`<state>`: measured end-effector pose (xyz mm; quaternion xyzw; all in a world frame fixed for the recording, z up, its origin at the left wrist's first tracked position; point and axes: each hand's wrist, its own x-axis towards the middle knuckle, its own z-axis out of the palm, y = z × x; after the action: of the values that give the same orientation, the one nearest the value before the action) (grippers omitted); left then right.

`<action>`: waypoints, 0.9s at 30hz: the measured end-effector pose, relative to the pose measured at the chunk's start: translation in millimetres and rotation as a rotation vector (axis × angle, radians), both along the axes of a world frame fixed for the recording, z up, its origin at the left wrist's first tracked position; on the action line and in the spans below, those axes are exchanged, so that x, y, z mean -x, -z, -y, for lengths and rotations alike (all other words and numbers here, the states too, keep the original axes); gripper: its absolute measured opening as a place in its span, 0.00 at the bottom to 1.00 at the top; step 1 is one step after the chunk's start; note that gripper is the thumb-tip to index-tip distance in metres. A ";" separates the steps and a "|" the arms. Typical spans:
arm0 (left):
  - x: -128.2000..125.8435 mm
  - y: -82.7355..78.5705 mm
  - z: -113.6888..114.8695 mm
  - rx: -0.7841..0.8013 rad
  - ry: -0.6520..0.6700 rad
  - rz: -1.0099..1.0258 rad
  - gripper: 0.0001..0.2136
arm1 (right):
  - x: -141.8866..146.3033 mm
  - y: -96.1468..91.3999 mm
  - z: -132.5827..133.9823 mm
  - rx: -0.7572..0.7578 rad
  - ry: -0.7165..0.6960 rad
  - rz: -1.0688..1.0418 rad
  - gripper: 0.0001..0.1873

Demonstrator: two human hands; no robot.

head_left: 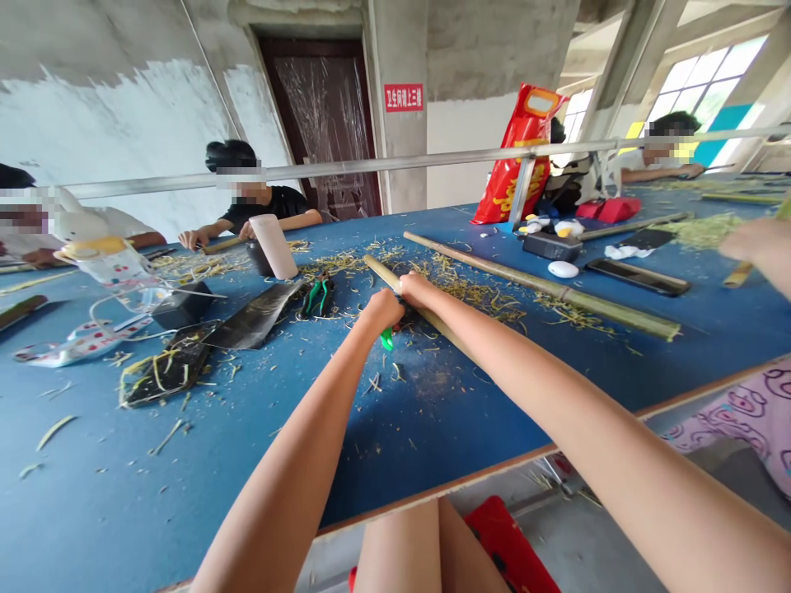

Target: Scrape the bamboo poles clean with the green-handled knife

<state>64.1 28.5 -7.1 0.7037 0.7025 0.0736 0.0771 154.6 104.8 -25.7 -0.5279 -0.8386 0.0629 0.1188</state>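
Bamboo cane [383,277] — held over the blue worktable [259,478], clenched in the right hand [417,290]; left hand [383,309] closed on a green-handled tool [386,338]. Around: shavings [457,290], green pliers [318,296], longer bamboo pole [544,286] — none in the way.

**Q:** What covers the forearms?

**A:** Nothing. The left forearm [297,461] and the right forearm [556,403] are bare from wrist to view edge. Each appears as a long, smooth taper, widest at the near edge of the view.

**Q:** And the hands?

**A:** The left hand [383,309] and the right hand [417,290] are also bare. Finer detail is too small to inspect.

**Q:** Lower body?

**A:** Two bare thighs [399,552] appear side by side at the near edge.

**Q:** Is the patterned fabric [741,420] at near right part of the wearer's clothing?

**A:** Cannot be determined. It is pink with dark purple swirls.
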 end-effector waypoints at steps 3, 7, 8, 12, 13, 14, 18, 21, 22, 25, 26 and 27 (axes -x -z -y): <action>3.1 2.6 1.8 -0.002 -0.024 0.025 0.14 | -1.3 -0.4 2.8 -0.044 -0.003 0.014 0.18; 11.0 2.1 10.4 -0.034 -0.050 0.047 0.14 | -4.3 -0.8 10.6 -0.078 0.030 0.032 0.22; 13.7 1.0 13.3 -0.054 -0.065 0.045 0.15 | -4.6 -1.1 13.4 -0.084 0.042 0.035 0.23; 23.1 -2.4 22.2 -0.196 -0.189 -0.023 0.15 | -3.0 -3.4 24.2 -0.117 0.081 0.030 0.25; 24.6 -2.8 23.1 -0.221 -0.215 -0.041 0.15 | -2.2 -4.1 26.1 -0.131 0.076 0.027 0.25; 25.8 -3.1 23.7 -0.236 -0.232 -0.054 0.14 | -1.5 -4.6 27.5 -0.146 0.058 0.023 0.25; 35.6 -6.6 24.4 -0.340 -0.321 -0.062 0.15 | -1.7 -4.5 27.7 -0.146 -0.047 -0.015 0.21; 58.9 -10.7 26.2 -0.488 -0.464 -0.042 0.16 | -3.8 -2.7 23.9 -0.083 -0.070 -0.074 0.17; 70.4 -11.3 27.0 -0.526 -0.517 -0.043 0.16 | -4.5 -2.0 22.3 -0.067 -0.075 -0.092 0.16; 110.0 -8.4 28.7 -0.545 -0.719 -0.046 0.17 | -5.6 -0.3 18.5 -0.028 -0.073 -0.123 0.15; 122.8 -6.2 28.8 -0.524 -0.788 -0.037 0.18 | -5.8 0.0 17.8 -0.019 -0.068 -0.126 0.14; 134.6 -3.6 28.6 -0.489 -0.841 -0.016 0.19 | -5.9 0.1 17.6 -0.014 -0.062 -0.127 0.15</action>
<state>-70.5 -0.1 -3.5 0.3570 0.8886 0.2556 -0.1323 160.5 87.1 -25.7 -0.4957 -0.8458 0.0940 0.1734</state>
